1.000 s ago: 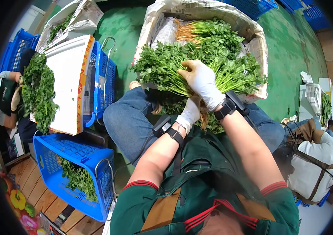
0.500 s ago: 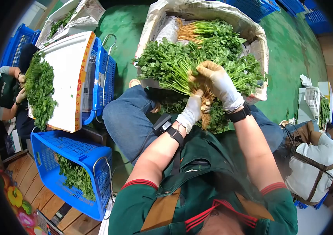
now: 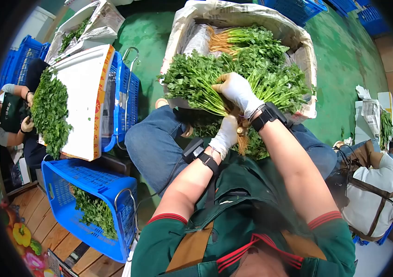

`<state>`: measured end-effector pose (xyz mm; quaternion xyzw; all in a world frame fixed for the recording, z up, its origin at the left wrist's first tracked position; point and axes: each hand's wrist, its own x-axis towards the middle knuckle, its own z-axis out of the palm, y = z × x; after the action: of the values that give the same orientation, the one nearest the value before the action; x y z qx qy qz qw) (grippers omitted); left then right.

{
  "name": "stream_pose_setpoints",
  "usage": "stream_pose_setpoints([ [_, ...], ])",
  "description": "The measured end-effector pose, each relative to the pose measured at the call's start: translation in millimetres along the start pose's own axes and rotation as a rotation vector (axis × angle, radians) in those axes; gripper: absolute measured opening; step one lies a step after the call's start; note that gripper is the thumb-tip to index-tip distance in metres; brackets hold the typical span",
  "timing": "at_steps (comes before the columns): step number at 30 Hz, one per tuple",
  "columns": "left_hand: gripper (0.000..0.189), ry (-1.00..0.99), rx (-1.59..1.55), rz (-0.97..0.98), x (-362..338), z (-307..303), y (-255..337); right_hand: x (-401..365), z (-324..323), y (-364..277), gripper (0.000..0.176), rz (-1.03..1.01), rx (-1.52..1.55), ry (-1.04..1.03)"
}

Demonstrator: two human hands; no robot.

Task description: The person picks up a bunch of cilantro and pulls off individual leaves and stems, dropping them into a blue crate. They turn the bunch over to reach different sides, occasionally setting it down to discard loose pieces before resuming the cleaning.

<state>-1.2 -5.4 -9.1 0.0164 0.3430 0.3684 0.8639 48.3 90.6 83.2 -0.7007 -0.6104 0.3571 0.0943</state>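
Observation:
My left hand (image 3: 225,135), in a whitish glove, is closed around the root end of a bunch of coriander (image 3: 198,90). Pale brown roots (image 3: 242,144) hang out beside it. My right hand (image 3: 240,92), gloved too, lies over the stems higher up, its fingers curled and pinching among them; the exact grip is partly hidden. The leaves fan out over the near rim of a paper-lined box (image 3: 309,51). Farther back in that box rests more coriander (image 3: 256,39), its roots pointing left. Additional greens (image 3: 256,143) show below my hands, between my knees.
At left, a co-worker's gloved hands (image 3: 27,123) hold greens (image 3: 51,113) over a white foam board (image 3: 83,101). A blue crate (image 3: 90,175) holding greens lies tilted below it. Another person (image 3: 372,194) sits at right. More blue crates (image 3: 293,9) stand at the back.
My right hand has shifted left and slightly down across the stems. My left hand stays at the root end. The view has moved slightly.

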Motion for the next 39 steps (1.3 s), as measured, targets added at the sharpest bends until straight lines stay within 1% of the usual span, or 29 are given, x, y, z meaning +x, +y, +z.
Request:
stream_pose_setpoints([
  [1, 0.028, 0.010, 0.028, 0.019, -0.5, 1.4, 0.8, 0.0, 0.9, 1.2, 0.030, -0.003, -0.001, -0.001],
  [2, 0.028, 0.010, 0.023, 0.023, -1.6, 1.1, 2.2, 0.1, 1.3, 6.7, 0.029, -0.027, 0.069, 0.014],
  [3, 0.028, -0.069, -0.012, -0.002, -4.2, 4.3, 5.8, 1.3, 0.0, 11.6, 0.029, -0.054, 0.133, 0.027],
  [4, 0.029, -0.145, -0.049, -0.031, -6.9, 4.7, 6.9, 1.0, -1.7, 18.2, 0.025, -0.042, 0.377, -0.020],
  [5, 0.036, -0.171, -0.029, -0.102, -5.6, 2.6, 7.4, -0.4, -1.2, 24.6, 0.022, -0.031, 0.610, -0.011],
  [7, 0.036, -0.205, -0.045, -0.084, -9.7, 7.2, 9.8, -9.7, -12.0, 24.2, 0.021, 0.004, 0.766, -0.019],
  [8, 0.036, -0.208, -0.050, -0.082, -10.7, 11.5, 10.6, -8.2, -11.8, 28.6, 0.021, 0.004, 0.760, -0.020],
  [10, 0.034, -0.072, -0.040, -0.072, -12.3, 17.3, 11.9, -6.0, -9.3, 33.1, 0.021, -0.025, 0.791, 0.037],
  [11, 0.034, -0.071, -0.039, -0.068, -11.5, 16.0, 11.7, -4.8, -8.6, 34.8, 0.021, -0.029, 0.791, 0.035],
  [13, 0.032, -0.108, -0.060, -0.041, -10.7, 13.8, 9.3, -8.9, -10.3, 29.9, 0.024, -0.019, 0.579, 0.016],
  [15, 0.032, -0.130, -0.056, -0.039, -10.4, 12.6, 9.7, -7.4, -6.8, 25.7, 0.030, -0.073, 0.301, 0.201],
  [16, 0.031, -0.150, -0.057, -0.032, -10.6, 12.8, 10.9, -7.9, -7.6, 21.8, 0.033, -0.021, 0.205, 0.246],
  [17, 0.031, -0.149, -0.054, -0.032, -11.3, 13.2, 10.9, -9.4, -8.0, 18.1, 0.033, -0.021, 0.208, 0.248],
  [19, 0.030, -0.098, 0.038, -0.011, -12.5, 13.7, 12.2, -11.5, -7.8, 9.5, 0.031, -0.064, 0.264, 0.356],
  [20, 0.028, -0.089, 0.052, -0.021, -11.9, 14.8, 12.2, -14.5, -8.6, 7.0, 0.030, -0.126, 0.299, 0.320],
  [21, 0.028, -0.085, 0.045, -0.017, -10.1, 13.6, 10.6, -17.1, -5.1, 8.0, 0.025, -0.255, 0.314, 0.252],
  [23, 0.025, 0.084, -0.071, -0.045, -4.8, 10.7, 4.3, -39.8, -7.4, 0.5, 0.018, -0.595, 0.291, 0.062],
  [24, 0.022, 0.161, -0.016, 0.041, -15.4, 26.6, 7.3, -42.5, -3.1, 5.5, 0.015, -0.701, 0.179, 0.016],
  [25, 0.022, 0.161, -0.020, 0.040, -13.5, 21.4, 7.5, -41.4, -2.0, 10.8, 0.015, -0.699, 0.176, 0.012],
  [27, 0.020, -0.058, 0.226, 0.004, -9.4, 9.6, 9.7, -39.7, -5.7, 19.8, 0.015, -0.511, 0.120, 0.157],
  [28, 0.020, 0.053, 0.114, 0.031, -7.6, 18.5, 6.3, -38.5, -8.4, 21.7, 0.016, -0.356, 0.248, 0.177],
  [29, 0.017, 0.064, 0.046, 0.133, -2.6, 19.6, 0.1, -40.3, -14.0, 25.6, 0.019, -0.207, 0.342, 0.094],
  [31, 0.017, 0.049, 0.114, 0.140, -5.6, 21.4, 3.3, -39.5, -11.9, 32.0, 0.021, -0.230, 0.593, 0.116],
  [32, 0.017, 0.043, 0.117, 0.136, -7.4, 21.9, 5.3, -37.2, -13.5, 34.9, 0.020, -0.239, 0.706, 0.165],
  [34, 0.021, 0.069, 0.255, 0.095, -11.9, 23.8, 9.8, -30.7, -21.0, 35.9, 0.018, -0.247, 0.898, 0.260],
  [35, 0.021, 0.070, 0.253, 0.097, -13.1, 25.1, 9.9, -26.3, -24.7, 36.7, 0.020, -0.263, 0.838, 0.333],
  [37, 0.024, 0.023, 0.211, 0.123, -14.9, 26.1, 11.0, -19.0, -23.5, 39.1, 0.024, -0.206, 0.577, 0.433],
  [39, 0.023, 0.026, 0.205, 0.120, -11.2, 24.7, 8.6, -11.3, -13.0, 34.4, 0.029, -0.343, 0.280, 0.542],
])
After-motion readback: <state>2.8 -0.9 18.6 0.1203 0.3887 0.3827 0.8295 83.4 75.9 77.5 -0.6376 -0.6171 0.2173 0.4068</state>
